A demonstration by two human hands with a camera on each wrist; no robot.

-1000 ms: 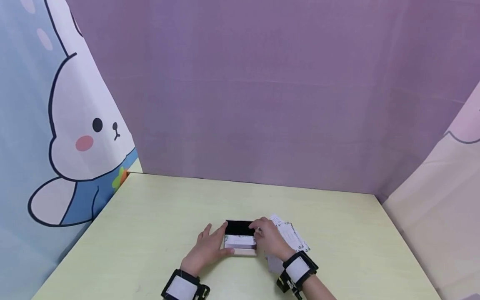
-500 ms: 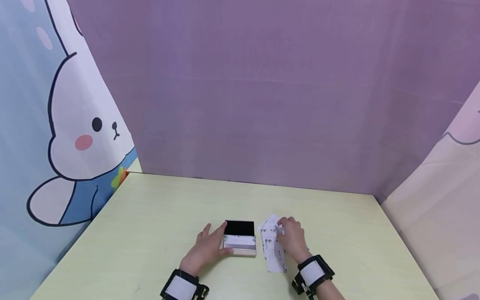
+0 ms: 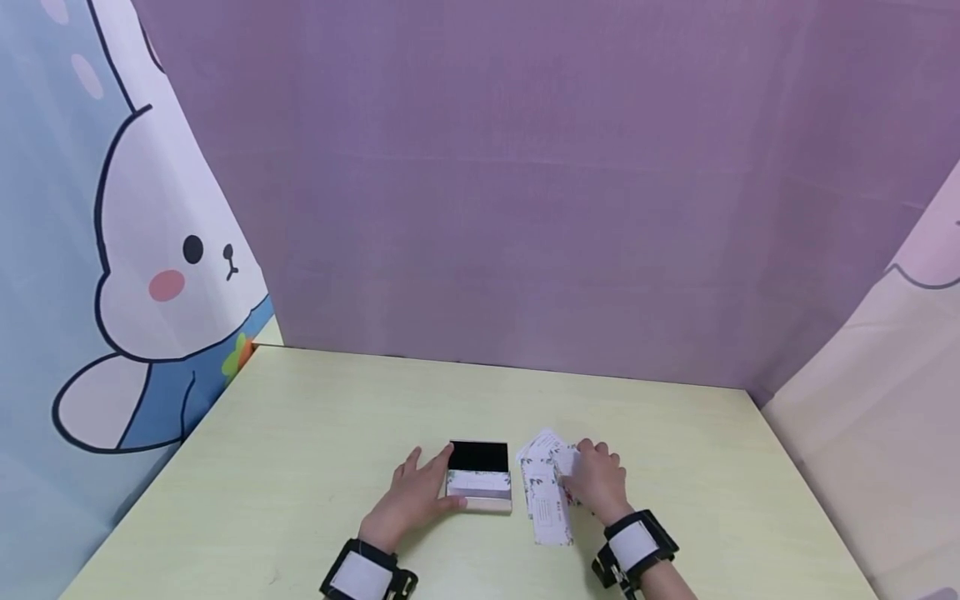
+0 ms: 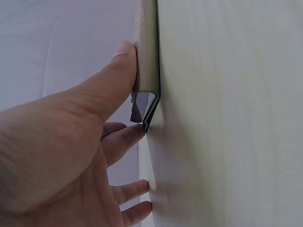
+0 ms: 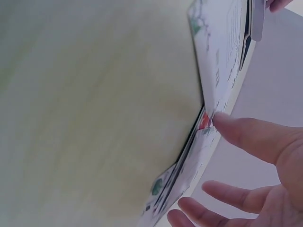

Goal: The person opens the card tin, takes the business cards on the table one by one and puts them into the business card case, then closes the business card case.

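1. Head view: a pale yellow-green counter (image 3: 300,433) stands before a purple backdrop (image 3: 525,208). A cartoon rabbit curtain (image 3: 150,267) hangs at 9 o'clock and a pale curtain (image 3: 885,400) at 3 o'clock.
2. Head view: a small card box (image 3: 480,477) lies open near the counter's 6 o'clock edge. Its black lid stands at its far side, and its tray holds white cards.
3. Head view: the left hand (image 3: 411,497) lies at the box's 9 o'clock side, thumb on the near corner and fingers along the left edge. Its grip is loose, the fingers nearly straight, steadying the box.
4. Head view: a fanned pile of printed cards (image 3: 546,492) lies just beside the box at 3 o'clock. The right hand (image 3: 594,480) rests on the pile, fingers bent over its far cards.
5. Both wrists wear black straps carrying cameras.
6. Left wrist view: the thumb (image 4: 113,71) presses the box's beige wall (image 4: 146,47). A fingertip touches its shiny corner, and the other fingers lie straight on the counter.
7. Right wrist view: the thumb (image 5: 246,135) touches the edge of the fanned cards (image 5: 218,61). The other fingers are spread and relaxed just beside the pile; the grip is wide and clasps nothing.
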